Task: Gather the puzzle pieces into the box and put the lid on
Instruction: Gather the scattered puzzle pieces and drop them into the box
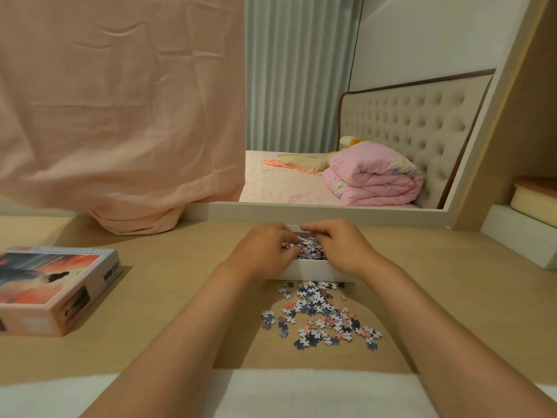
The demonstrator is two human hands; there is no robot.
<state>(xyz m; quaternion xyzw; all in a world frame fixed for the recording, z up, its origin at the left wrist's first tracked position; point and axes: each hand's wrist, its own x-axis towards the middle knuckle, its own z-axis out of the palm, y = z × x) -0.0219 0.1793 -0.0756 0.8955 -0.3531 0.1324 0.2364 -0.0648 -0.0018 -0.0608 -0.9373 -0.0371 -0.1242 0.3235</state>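
Dozens of loose puzzle pieces [322, 315] lie on the bench [168, 282], starting just beside the near wall of the box [313, 271]. The spread runs far-to-near & widens to the right. Boxed pieces [312, 248] show btwn the hands. Left grip [265, 251] & right grip [340, 245] are both over the box w/ fingers curled down into it; can't tell if either pinches anything. The next scoop therefore lies nearward of both, btwn the forearms, w/ the right grip prob a touch closer. Lid [51, 285] rests well left, picture side up.
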